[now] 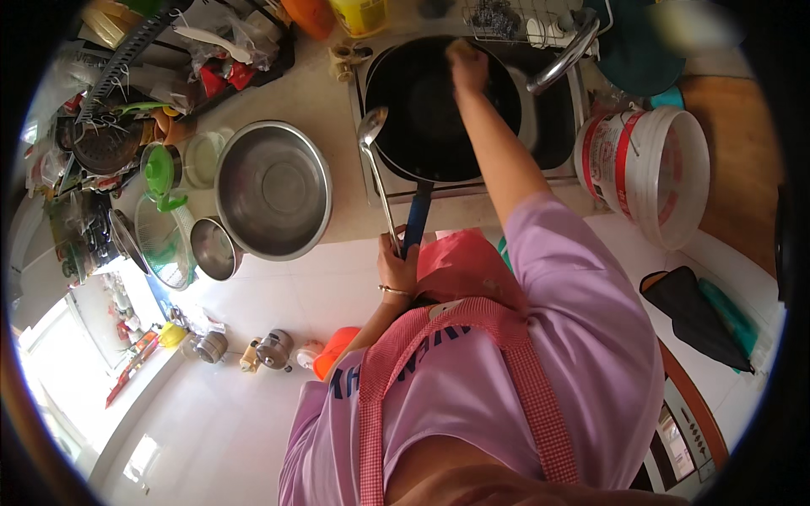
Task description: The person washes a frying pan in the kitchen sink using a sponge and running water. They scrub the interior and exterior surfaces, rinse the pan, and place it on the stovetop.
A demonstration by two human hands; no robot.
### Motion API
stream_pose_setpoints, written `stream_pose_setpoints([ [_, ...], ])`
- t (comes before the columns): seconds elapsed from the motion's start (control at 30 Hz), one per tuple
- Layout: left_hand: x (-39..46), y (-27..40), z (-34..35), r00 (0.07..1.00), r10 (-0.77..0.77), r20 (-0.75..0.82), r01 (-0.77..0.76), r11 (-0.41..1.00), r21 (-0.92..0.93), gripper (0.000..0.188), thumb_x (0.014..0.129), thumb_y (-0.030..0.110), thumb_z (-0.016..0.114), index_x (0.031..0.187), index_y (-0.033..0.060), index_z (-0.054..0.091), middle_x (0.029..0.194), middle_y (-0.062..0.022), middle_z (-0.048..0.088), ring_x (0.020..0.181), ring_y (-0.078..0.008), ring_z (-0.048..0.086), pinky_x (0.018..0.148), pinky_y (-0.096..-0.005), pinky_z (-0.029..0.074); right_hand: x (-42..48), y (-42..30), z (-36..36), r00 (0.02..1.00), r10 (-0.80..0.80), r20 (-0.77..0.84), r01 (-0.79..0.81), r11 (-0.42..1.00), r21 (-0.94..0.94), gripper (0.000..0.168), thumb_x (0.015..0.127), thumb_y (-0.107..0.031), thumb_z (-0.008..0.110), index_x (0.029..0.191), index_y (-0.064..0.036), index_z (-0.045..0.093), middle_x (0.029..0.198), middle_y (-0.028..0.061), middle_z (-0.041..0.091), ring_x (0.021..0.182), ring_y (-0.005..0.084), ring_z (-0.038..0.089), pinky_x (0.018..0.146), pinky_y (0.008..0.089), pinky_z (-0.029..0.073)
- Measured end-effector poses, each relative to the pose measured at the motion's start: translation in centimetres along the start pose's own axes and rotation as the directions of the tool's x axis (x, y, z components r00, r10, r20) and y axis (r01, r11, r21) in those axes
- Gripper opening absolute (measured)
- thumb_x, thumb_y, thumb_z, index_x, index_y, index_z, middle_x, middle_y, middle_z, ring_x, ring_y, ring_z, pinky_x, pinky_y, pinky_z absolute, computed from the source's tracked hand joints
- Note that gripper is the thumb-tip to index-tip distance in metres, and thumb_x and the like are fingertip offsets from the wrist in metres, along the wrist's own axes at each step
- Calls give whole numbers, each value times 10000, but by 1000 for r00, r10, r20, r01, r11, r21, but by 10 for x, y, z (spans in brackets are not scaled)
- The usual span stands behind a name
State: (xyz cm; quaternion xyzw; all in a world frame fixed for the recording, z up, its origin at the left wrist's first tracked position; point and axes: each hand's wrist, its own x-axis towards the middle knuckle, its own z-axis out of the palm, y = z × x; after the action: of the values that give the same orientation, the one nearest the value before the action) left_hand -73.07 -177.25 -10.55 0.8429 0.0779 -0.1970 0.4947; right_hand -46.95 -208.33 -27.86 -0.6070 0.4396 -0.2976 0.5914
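My left hand (pixel 399 273) wraps around both the blue handle (pixel 416 218) of a large black frying pan (pixel 417 114) and the long stem of a metal ladle (pixel 378 166). The ladle's bowl points away from me, by the pan's left rim. My right hand (pixel 471 71) reaches over the far part of the pan, its fingers closed on a tan scrubbing pad (pixel 461 48), slightly blurred. The pan sits over a stainless steel sink (pixel 577 95), tilt hard to tell, and hides much of it. A chrome faucet (pixel 565 58) leans in from the upper right.
Left on the counter are a large steel basin (pixel 272 190), a small steel bowl (pixel 214 248) and a green strainer (pixel 163 243). A white bucket with red bands (pixel 639 171) lies right of the sink. A wire rack (pixel 506 22) stands behind it.
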Motion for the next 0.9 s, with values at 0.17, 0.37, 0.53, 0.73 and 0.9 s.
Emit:
stream_pose_setpoints([
  [0.17,-2,-1,3,999,-6,-45,6,1000,12,328,736,49,660,1058,62,599,672,-12,458,569,-120,430,531,-276,385,-103,-34,44,800,-149,581,237,968,-79,351,781,-271,725,1025,-37,629,947,111,678,884,200,633,795,327,484],
  [0.37,-1,-1,6,998,-29,-55,28,999,-23,313,729,49,658,1037,62,605,666,2,429,573,-115,418,536,-272,386,-112,-27,-81,5,263,965,705,684,-189,250,709,-166,730,939,-76,686,914,121,681,893,277,646,805,373,508],
  [0.53,0,5,6,997,-3,-74,3,1000,-6,305,727,47,664,1026,51,605,661,10,415,566,-107,407,532,-266,381,-61,-58,-91,592,-112,798,762,399,-510,240,796,-135,647,1034,-99,643,1196,160,565,1084,345,557,856,424,505],
  [0.73,-2,-11,7,997,-14,-79,13,1000,-16,319,731,45,683,1036,40,593,664,17,420,563,-92,403,521,-251,372,-57,-12,-30,641,33,767,538,693,-480,317,781,-201,701,1061,-70,630,981,95,670,876,236,634,766,343,523],
  [0.9,-2,-11,8,996,21,-92,-24,999,-24,328,730,39,688,1042,37,587,659,24,416,566,-84,403,522,-241,369,-106,-35,30,720,208,662,-107,976,-190,388,737,-294,739,1000,-22,648,895,124,688,807,262,656,725,353,509],
])
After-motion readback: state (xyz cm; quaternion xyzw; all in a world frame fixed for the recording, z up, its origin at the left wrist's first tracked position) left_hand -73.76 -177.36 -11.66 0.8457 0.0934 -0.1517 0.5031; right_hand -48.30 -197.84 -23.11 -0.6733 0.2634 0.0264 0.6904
